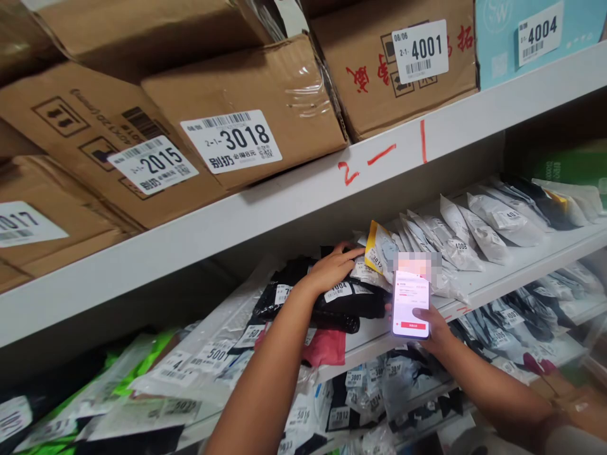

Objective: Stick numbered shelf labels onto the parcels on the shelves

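Note:
My right hand [434,325] grips a smartphone [410,303], its lit screen facing me and my thumb lying over the screen's lower right. Part of the phone's top is blurred out. To its left, my left hand [334,268] reaches onto the middle shelf with fingers stretched out. Its fingertips touch or nearly touch a yellow-edged packet [374,246] labelled 3012. Just below that leans a white packet [365,272], its label partly covered. Beneath the hand lie black plastic parcels [351,306], one with a label ending in 004.
Cardboard boxes [294,95] with number labels fill the upper shelf, beside a light blue box [502,38]. The white shelf edge [303,180] crosses above my hands. White parcels [455,240] stand in a row at right. More bagged parcels [370,392] crowd the lower shelf.

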